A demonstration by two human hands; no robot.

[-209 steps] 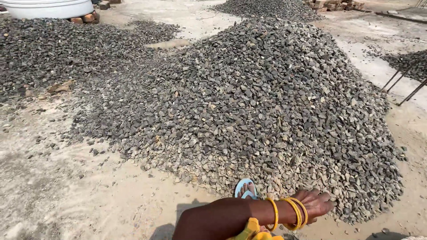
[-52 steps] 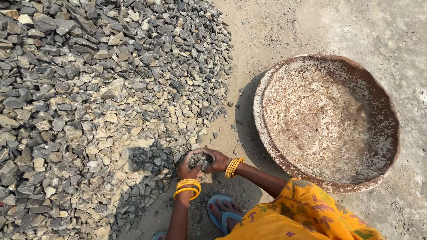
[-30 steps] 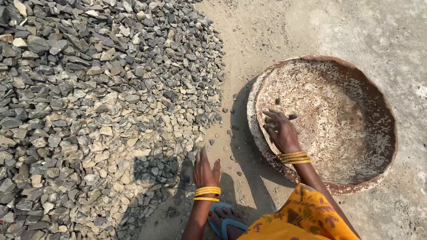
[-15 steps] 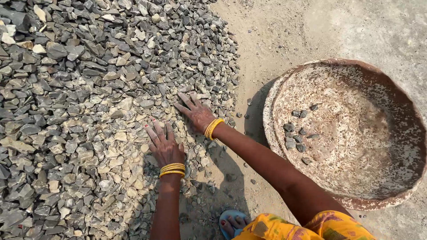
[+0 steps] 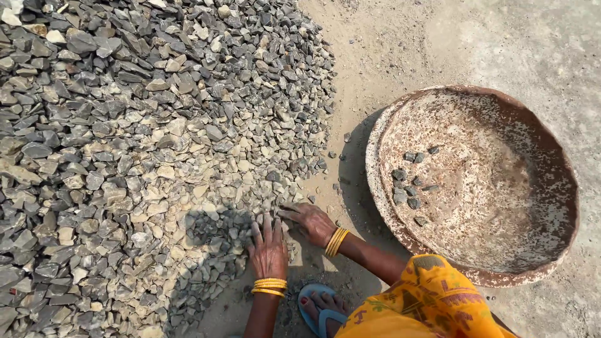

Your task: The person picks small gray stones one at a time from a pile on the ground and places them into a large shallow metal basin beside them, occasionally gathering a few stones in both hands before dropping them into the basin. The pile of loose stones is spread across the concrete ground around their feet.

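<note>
Both our hands lay flat on the gravel pile point(image 5: 144, 144) edge: left hand point(image 5: 269, 247) w/ fingers spread, right hand point(image 5: 313, 222) cupping, nothing lifted. Pan point(image 5: 382, 125) sat right, nearer right hand.

Both hands lay palm-down at the near edge of a pile of grey crushed stone point(image 5: 144, 144). The left hand point(image 5: 269, 247) spread its fingers over the stones; the right hand point(image 5: 311, 220) rested just beside it, both wrists ringed with yellow bangles point(image 5: 336, 241). Right of the hands sat a rusty round pan point(image 5: 501, 263) holding a few stones point(image 5: 410, 188).
</note>
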